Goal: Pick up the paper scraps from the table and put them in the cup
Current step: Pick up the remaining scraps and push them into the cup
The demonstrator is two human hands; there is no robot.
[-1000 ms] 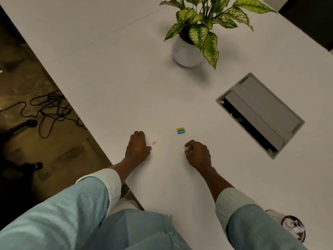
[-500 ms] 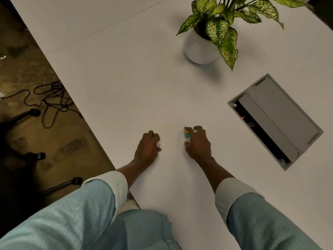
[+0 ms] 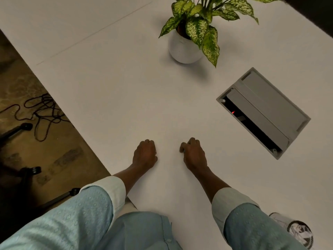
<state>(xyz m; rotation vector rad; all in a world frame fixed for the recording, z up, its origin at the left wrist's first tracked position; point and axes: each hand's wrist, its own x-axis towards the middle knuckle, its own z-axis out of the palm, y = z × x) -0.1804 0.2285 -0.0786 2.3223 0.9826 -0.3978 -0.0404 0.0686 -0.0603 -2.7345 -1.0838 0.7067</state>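
Head view: cup (image 3: 299,231) holds crumpled paper scraps (image 3: 300,234)

Clear plastic cup (image 3: 298,232) holding crumpled white paper scraps, upright at near right desk (image 3: 126,87) edge, partly cropped

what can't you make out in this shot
- Head view: whether the right hand or left hand holds any scrap; curled fingers hide the palms.
- Cup: cut off by the bottom edge and partly behind the right sleeve; contents unclear.
- Cable box interior: too dark.
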